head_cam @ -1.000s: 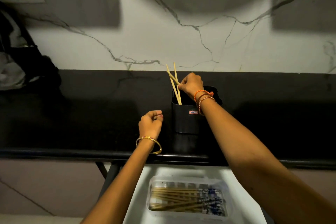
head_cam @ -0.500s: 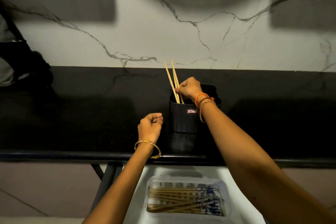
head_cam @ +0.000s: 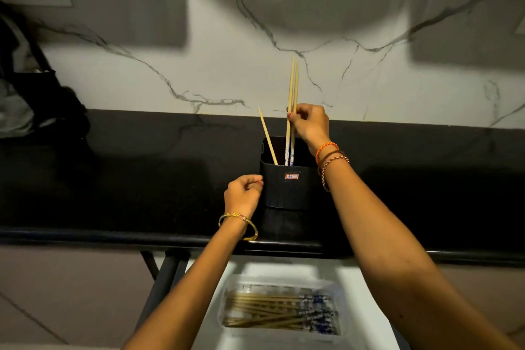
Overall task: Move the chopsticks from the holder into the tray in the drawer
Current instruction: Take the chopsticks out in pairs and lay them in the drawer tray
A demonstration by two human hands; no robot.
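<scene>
A black holder [head_cam: 287, 187] stands on the dark counter [head_cam: 142, 179]. My right hand [head_cam: 309, 123] pinches a pair of wooden chopsticks [head_cam: 292, 85] and holds them nearly upright, their blue-patterned ends just inside the holder's mouth. One more chopstick [head_cam: 267, 135] leans left in the holder. My left hand [head_cam: 243, 193] is curled, its fingertips touching the holder's left side. Below the counter an open white drawer [head_cam: 366, 298] holds a clear tray [head_cam: 339, 293] with several chopsticks [head_cam: 270, 310] lying flat.
A marble wall rises right behind the counter. A dark bag [head_cam: 31, 94] sits at the far left of the counter. A dark metal frame [head_cam: 167, 273] runs beside the drawer's left side.
My right hand has lifted two chopsticks up out of the holder, leaving one leaning behind. My left hand has shifted right against the holder.
</scene>
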